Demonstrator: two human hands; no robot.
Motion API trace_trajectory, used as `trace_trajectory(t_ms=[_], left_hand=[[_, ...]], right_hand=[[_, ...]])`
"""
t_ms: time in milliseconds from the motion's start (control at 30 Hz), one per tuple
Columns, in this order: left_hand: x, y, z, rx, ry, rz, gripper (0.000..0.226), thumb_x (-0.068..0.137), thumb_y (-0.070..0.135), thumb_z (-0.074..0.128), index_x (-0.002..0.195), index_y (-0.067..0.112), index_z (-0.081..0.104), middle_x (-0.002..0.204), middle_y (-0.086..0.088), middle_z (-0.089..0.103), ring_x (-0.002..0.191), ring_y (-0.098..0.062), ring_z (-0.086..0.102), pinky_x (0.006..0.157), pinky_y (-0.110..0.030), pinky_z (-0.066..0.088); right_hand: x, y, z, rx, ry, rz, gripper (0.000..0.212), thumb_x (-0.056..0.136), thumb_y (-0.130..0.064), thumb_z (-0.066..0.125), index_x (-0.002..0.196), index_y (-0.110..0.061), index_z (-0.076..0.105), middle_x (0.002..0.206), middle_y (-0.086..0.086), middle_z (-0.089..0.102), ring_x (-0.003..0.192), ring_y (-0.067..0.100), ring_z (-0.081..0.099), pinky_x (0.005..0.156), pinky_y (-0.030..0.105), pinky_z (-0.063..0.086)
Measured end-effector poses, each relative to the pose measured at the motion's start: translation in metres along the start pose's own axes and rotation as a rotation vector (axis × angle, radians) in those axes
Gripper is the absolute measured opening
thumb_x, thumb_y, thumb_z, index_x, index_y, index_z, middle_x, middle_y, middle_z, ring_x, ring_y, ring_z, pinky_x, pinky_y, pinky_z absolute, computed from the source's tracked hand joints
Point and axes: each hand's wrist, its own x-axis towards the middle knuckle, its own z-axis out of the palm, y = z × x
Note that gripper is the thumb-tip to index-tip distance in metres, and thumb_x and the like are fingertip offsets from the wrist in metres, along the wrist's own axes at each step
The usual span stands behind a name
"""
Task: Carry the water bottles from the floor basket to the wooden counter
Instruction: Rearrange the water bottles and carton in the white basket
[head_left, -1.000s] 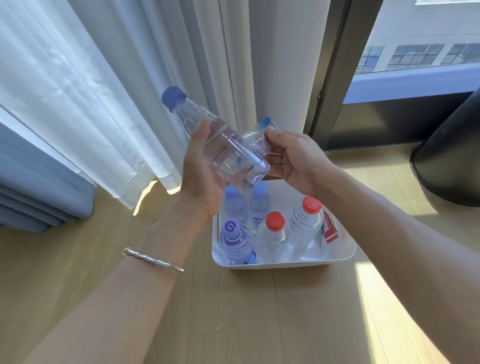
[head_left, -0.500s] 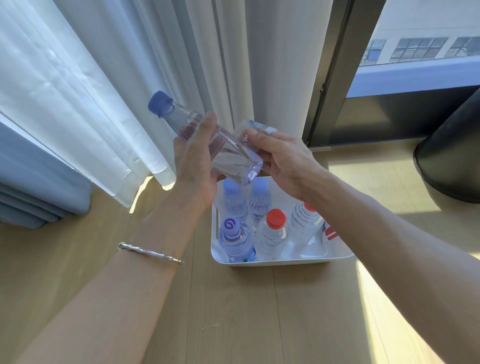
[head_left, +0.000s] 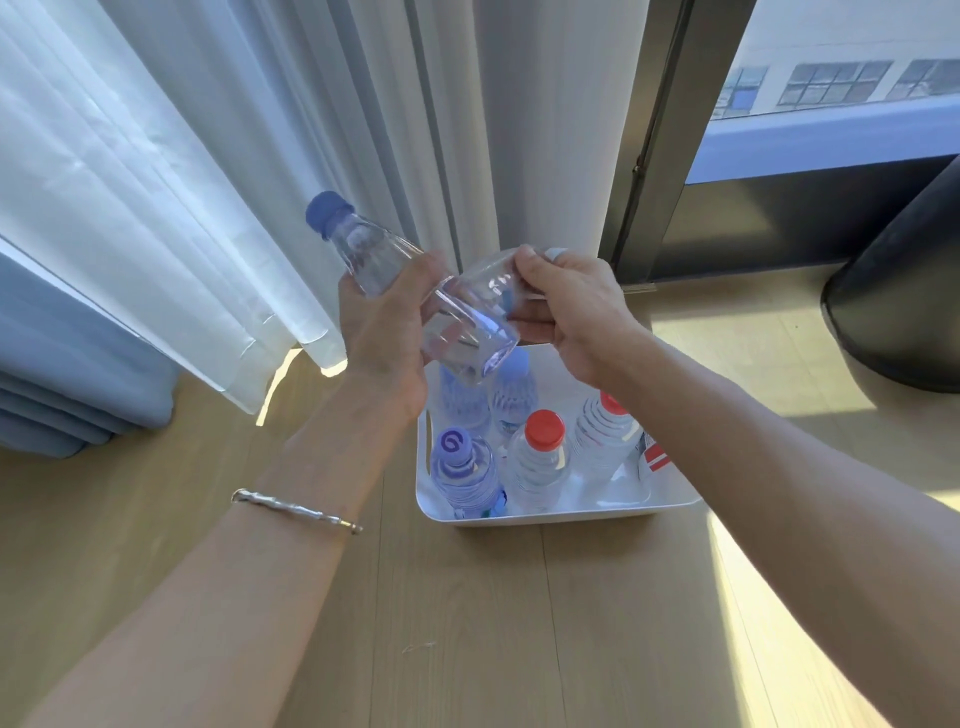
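A white floor basket sits on the wooden floor and holds several water bottles: blue-capped ones at the left and back, red-capped ones at the right. Above it my left hand grips a clear blue-capped bottle, tilted with its cap up and to the left. My right hand grips a second clear bottle that lies across the first one's base. Its cap is mostly hidden behind my fingers. The wooden counter is out of view.
White sheer curtains hang at the left and behind the basket, with a blue curtain at the far left. A dark window frame stands behind. A black round object sits at the right. Sunlit wooden floor spreads in front.
Both hands have kept their bottles above the basket and drawn closer together. The left bottle has tilted a bit lower, and the view has shifted slightly.
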Motion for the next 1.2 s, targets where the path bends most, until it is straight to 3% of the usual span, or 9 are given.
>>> trace_trajectory(t_ms=[200,333,433,567,733,800,967,1100,1200], left_hand=[[-0.011,-0.002,0.004,-0.055,-0.037,-0.062,0.022,0.081,0.008,0.064,0.098,0.009,0.049,0.066,-0.002,0.056,0.06,-0.016,0.061,0.064,-0.039,0.058],[-0.019,-0.004,0.002,0.076,-0.108,-0.02,0.04,0.068,0.016,0.068,0.101,0.01,0.047,0.069,-0.001,0.057,0.067,-0.017,0.061,0.061,-0.035,0.056],[-0.03,-0.01,0.003,0.155,-0.157,-0.023,0.036,0.072,0.018,0.069,0.102,0.018,0.05,0.072,0.003,0.059,0.072,-0.014,0.062,0.06,-0.033,0.056],[-0.049,-0.018,0.009,0.195,-0.223,-0.05,0.033,0.074,0.017,0.072,0.1,0.02,0.053,0.082,0.0,0.06,0.082,-0.016,0.064,0.064,-0.037,0.058],[-0.065,-0.02,0.013,0.208,-0.285,-0.047,0.03,0.077,0.011,0.072,0.098,0.014,0.052,0.076,0.001,0.06,0.07,-0.01,0.065,0.057,-0.031,0.056],[-0.068,-0.018,0.013,0.195,-0.295,-0.056,0.036,0.072,0.015,0.07,0.102,0.013,0.051,0.081,-0.003,0.059,0.071,-0.011,0.064,0.059,-0.035,0.057],[-0.066,-0.017,0.016,0.216,-0.28,-0.045,0.033,0.07,0.02,0.067,0.099,0.016,0.053,0.077,0.0,0.061,0.073,-0.013,0.066,0.061,-0.037,0.057],[-0.064,-0.024,0.021,0.235,-0.291,-0.038,0.023,0.069,0.021,0.068,0.088,0.021,0.056,0.078,0.0,0.062,0.08,-0.018,0.067,0.082,-0.05,0.057],[-0.065,-0.026,0.026,0.248,-0.32,-0.026,0.027,0.069,0.021,0.068,0.092,0.02,0.055,0.081,0.0,0.062,0.08,-0.017,0.066,0.083,-0.042,0.056]], right_hand=[[0.015,-0.007,-0.032,0.298,0.287,0.121,0.016,0.099,-0.023,0.049,0.108,-0.011,0.057,0.093,0.009,0.07,0.063,0.015,0.071,0.051,0.026,0.058],[0.028,0.017,-0.076,-0.298,0.438,-0.102,0.018,0.096,-0.03,0.056,0.097,-0.017,0.067,0.087,-0.006,0.061,0.082,0.011,0.061,0.074,0.033,0.058],[0.035,0.039,-0.093,-0.448,0.463,-0.142,0.024,0.094,-0.03,0.059,0.1,-0.01,0.072,0.094,0.0,0.064,0.08,0.009,0.054,0.081,0.034,0.054],[0.042,0.056,-0.103,-0.669,0.405,-0.212,0.032,0.093,-0.035,0.06,0.106,-0.008,0.073,0.092,0.005,0.067,0.068,0.007,0.052,0.063,0.015,0.044],[0.051,0.071,-0.103,-0.911,0.243,-0.288,0.032,0.091,-0.033,0.06,0.104,-0.007,0.074,0.089,0.002,0.069,0.071,0.016,0.06,0.057,0.024,0.048],[0.054,0.079,-0.107,-0.994,0.16,-0.314,0.029,0.09,-0.029,0.062,0.104,-0.006,0.074,0.099,0.008,0.073,0.077,0.021,0.065,0.065,0.031,0.055],[0.058,0.089,-0.118,-1.044,0.008,-0.236,0.025,0.088,-0.019,0.067,0.111,-0.012,0.073,0.118,0.004,0.069,0.094,0.017,0.065,0.076,0.02,0.05],[0.057,0.084,-0.118,-1.172,-0.036,-0.203,0.032,0.082,-0.019,0.073,0.113,-0.012,0.071,0.128,0.004,0.062,0.113,0.021,0.058,0.09,0.031,0.047],[0.056,0.086,-0.117,-1.347,-0.083,-0.172,0.043,0.082,-0.027,0.074,0.121,-0.012,0.066,0.138,0.003,0.054,0.126,0.022,0.048,0.112,0.045,0.029]])
